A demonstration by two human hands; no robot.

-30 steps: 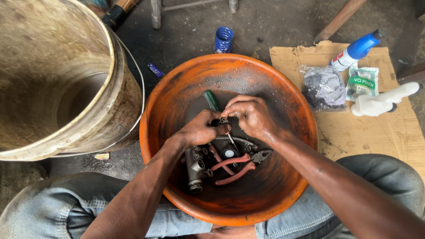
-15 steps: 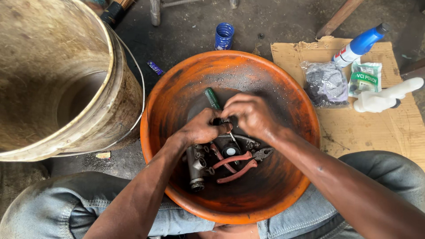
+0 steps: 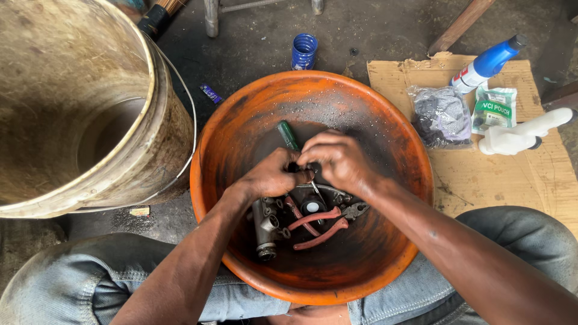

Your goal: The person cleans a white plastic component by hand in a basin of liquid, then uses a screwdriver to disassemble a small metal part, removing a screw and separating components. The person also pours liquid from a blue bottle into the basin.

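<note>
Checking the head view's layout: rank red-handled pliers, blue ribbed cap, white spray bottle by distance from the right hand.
From the right hand:
1. Red-handled pliers, just below it in the orange basin.
2. Blue ribbed cap, on the floor above the basin.
3. White spray bottle, far right on the cardboard.

Both forearms reach in from the near edge and converge toward the middle. The left hand [image 3: 270, 176] is curled into a loose fist, knuckles up. The right hand [image 3: 338, 161] arches just beside it, its fingertips [image 3: 306, 157] pinched together and touching the left hand's fingers.

Pliers [image 3: 319, 224] and metal part [image 3: 265, 225] below hands
</note>
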